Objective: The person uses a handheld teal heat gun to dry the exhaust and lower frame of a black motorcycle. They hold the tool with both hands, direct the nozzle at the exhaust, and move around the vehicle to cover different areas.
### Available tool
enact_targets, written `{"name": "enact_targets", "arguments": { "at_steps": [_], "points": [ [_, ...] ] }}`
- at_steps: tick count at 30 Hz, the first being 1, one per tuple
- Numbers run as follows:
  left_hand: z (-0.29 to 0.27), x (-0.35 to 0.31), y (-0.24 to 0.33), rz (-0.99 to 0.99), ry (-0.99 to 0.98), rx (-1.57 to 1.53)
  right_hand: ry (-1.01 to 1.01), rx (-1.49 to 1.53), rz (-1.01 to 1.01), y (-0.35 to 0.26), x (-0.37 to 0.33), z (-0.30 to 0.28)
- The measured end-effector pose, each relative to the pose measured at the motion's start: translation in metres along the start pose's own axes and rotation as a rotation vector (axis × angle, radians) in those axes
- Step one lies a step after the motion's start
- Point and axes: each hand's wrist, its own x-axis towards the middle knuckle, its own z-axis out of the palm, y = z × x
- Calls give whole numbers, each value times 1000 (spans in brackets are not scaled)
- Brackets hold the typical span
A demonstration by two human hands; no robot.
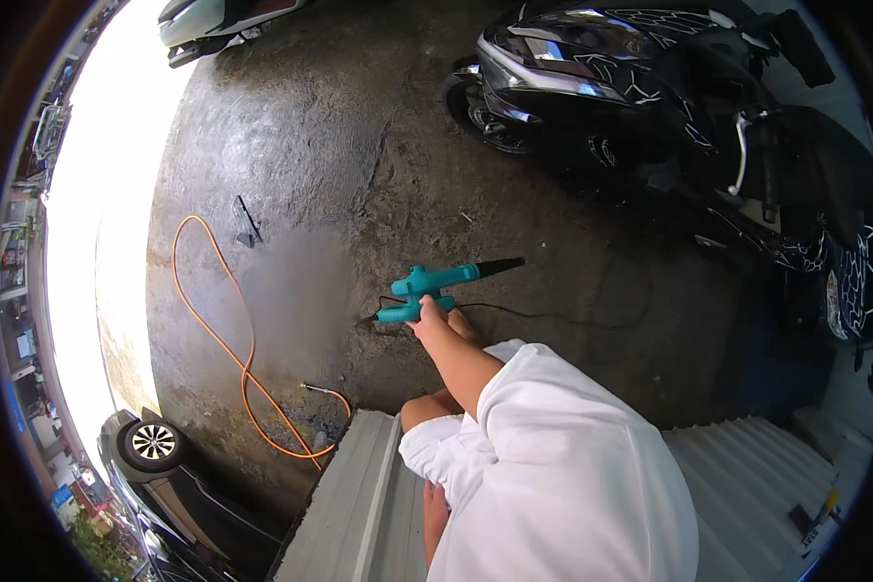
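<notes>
A teal electric leaf blower (425, 283) is in my right hand (434, 307), whose fingers are wrapped round its handle. The black nozzle (500, 267) points right, toward the parked motor scooter. From the blower a thin dark cord (533, 312) trails right over the wet concrete floor. Lower down, my left hand (436, 497) rests beside my thigh and the white shorts (446, 446), partly hidden, with its fingers laid out and nothing seen in it. My bare knee and part of a foot show below the right arm.
A black scooter (592, 78) with white line patterns fills the upper right. An orange hose (210, 330) loops across the floor at left, near a small black tool (248, 221). A corrugated metal sheet (344, 485) lies below. Another vehicle's wheel (154, 441) is at lower left.
</notes>
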Motion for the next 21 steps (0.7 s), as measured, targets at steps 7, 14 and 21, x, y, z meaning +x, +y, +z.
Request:
{"name": "enact_targets", "arguments": {
  "at_steps": [7,14,21],
  "points": [
    [-85,115,73,-160,-105,218,157,109,-129,26,187,-29],
    [-207,195,134,-299,-167,451,167,406,-208,-1,187,-147],
    [-322,245,203,-345,-331,522,430,577,-312,15,154,-291]
  ]
}}
